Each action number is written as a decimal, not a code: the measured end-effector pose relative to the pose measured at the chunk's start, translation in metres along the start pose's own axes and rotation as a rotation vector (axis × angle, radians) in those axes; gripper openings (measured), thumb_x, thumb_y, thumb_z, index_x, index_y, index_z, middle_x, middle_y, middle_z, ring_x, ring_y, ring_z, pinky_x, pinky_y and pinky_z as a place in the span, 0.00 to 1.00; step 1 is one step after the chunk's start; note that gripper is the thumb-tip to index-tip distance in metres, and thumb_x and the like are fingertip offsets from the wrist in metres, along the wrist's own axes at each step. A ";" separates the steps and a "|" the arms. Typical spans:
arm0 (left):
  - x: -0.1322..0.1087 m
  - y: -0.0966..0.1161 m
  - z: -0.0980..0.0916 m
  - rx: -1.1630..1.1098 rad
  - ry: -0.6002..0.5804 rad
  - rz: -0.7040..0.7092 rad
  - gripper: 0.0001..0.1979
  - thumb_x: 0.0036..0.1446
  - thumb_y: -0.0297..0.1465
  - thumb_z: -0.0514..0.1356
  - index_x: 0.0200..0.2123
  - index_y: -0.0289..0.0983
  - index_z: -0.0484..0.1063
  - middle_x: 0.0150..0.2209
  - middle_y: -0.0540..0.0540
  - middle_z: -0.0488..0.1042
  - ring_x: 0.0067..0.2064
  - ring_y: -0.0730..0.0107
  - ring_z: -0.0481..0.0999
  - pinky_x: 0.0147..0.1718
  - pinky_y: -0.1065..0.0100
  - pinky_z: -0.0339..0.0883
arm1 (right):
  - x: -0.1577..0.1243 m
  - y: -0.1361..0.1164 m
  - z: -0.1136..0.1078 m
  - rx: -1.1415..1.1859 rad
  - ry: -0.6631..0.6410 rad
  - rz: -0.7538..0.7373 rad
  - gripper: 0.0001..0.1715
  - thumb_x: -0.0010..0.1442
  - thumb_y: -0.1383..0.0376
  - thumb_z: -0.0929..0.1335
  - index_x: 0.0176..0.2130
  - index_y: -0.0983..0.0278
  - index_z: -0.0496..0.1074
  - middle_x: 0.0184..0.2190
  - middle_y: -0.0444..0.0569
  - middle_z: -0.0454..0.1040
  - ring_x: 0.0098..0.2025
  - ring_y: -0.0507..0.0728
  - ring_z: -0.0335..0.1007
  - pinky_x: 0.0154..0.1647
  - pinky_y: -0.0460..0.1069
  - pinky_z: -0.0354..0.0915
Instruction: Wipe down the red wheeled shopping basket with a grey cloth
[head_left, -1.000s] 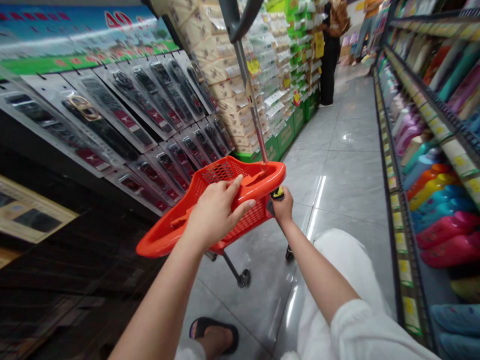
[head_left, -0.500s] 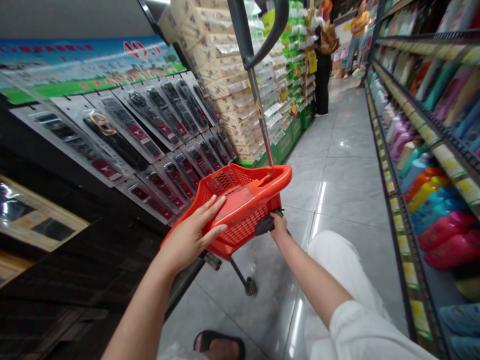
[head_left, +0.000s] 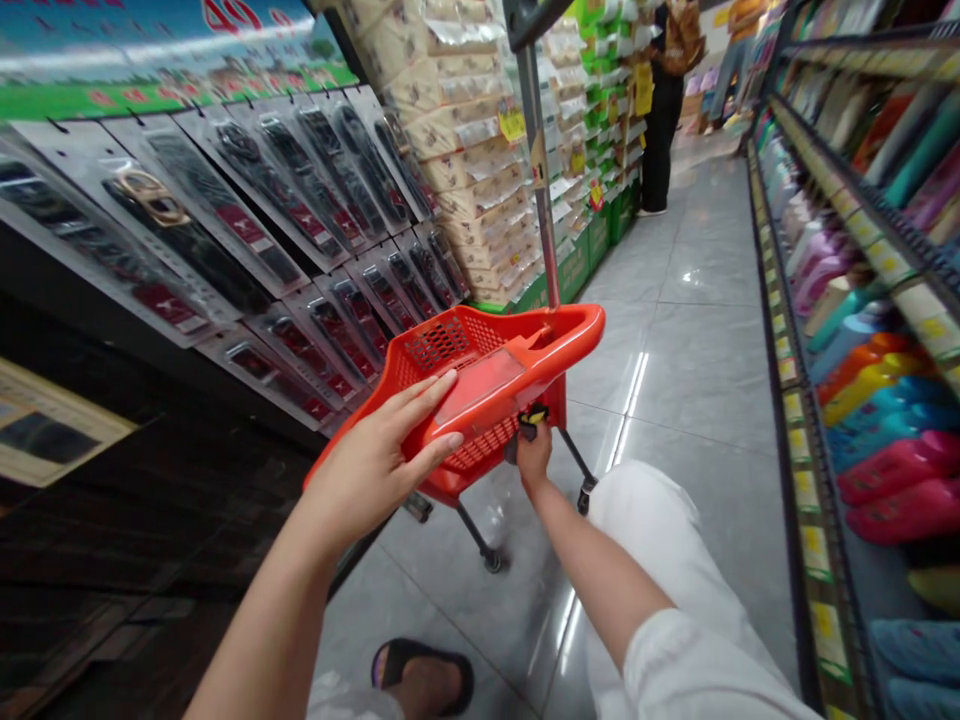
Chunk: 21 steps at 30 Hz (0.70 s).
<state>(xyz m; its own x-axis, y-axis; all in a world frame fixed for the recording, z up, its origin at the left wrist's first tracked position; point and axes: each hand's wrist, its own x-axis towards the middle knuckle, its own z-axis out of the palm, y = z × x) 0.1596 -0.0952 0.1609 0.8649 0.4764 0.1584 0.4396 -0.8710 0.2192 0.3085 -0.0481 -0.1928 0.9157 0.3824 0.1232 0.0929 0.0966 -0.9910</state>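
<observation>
A red plastic shopping basket [head_left: 559, 348] on legs with small wheels stands tilted in front of me, its upright pole [head_left: 537, 170] rising from the far right side. My left hand [head_left: 379, 468] lies over the near left rim, fingers stretched out and thumb apart. Below the basket's near side, my right hand [head_left: 534, 455] is closed on a small black and yellow item [head_left: 535, 417]. Its kind cannot be made out, and the fingers are partly hidden. Whether this item touches the basket, I cannot tell.
Packaged belts [head_left: 259, 230] hang on a rack at the left. Stacked beige cartons [head_left: 472, 180] stand beyond it. Shelves of bottles [head_left: 892, 440] line the right side. A person in black trousers [head_left: 664, 130] stands up the grey-tiled aisle [head_left: 694, 350], another farther back.
My right hand has shifted left with the black and yellow item, showing more of its yellow part. My left hand stays on the rim. The view has tipped downward slightly.
</observation>
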 end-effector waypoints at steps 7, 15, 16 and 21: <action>0.001 0.001 0.001 -0.015 -0.003 -0.013 0.34 0.59 0.50 0.52 0.65 0.44 0.57 0.64 0.45 0.61 0.63 0.59 0.62 0.63 0.57 0.54 | 0.011 0.030 -0.025 -0.085 0.131 0.125 0.16 0.51 0.65 0.62 0.39 0.65 0.72 0.36 0.52 0.75 0.43 0.61 0.69 0.46 0.53 0.64; 0.005 0.009 0.008 -0.002 0.004 -0.040 0.33 0.59 0.50 0.52 0.65 0.46 0.55 0.65 0.47 0.60 0.64 0.60 0.61 0.62 0.56 0.54 | -0.016 0.033 -0.001 -0.270 -0.103 -0.093 0.23 0.45 0.73 0.65 0.44 0.68 0.73 0.49 0.60 0.67 0.52 0.64 0.64 0.57 0.57 0.58; 0.006 0.012 0.009 0.003 0.008 -0.045 0.33 0.59 0.50 0.52 0.65 0.46 0.55 0.65 0.47 0.60 0.64 0.60 0.61 0.62 0.56 0.54 | -0.024 0.033 0.001 -0.308 -0.173 -0.137 0.23 0.44 0.74 0.65 0.43 0.68 0.73 0.48 0.59 0.67 0.51 0.63 0.64 0.56 0.57 0.59; 0.007 0.020 0.010 0.015 0.011 -0.059 0.33 0.59 0.50 0.51 0.65 0.45 0.55 0.65 0.46 0.60 0.64 0.59 0.61 0.62 0.55 0.54 | -0.012 0.034 -0.012 -0.305 -0.223 -0.178 0.21 0.46 0.73 0.64 0.41 0.64 0.75 0.44 0.54 0.70 0.47 0.61 0.66 0.52 0.54 0.62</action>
<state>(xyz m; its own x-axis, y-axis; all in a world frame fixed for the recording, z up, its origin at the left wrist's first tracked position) 0.1769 -0.1103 0.1567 0.8345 0.5283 0.1563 0.4936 -0.8430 0.2139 0.3055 -0.0602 -0.2286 0.7709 0.5773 0.2692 0.3842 -0.0843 -0.9194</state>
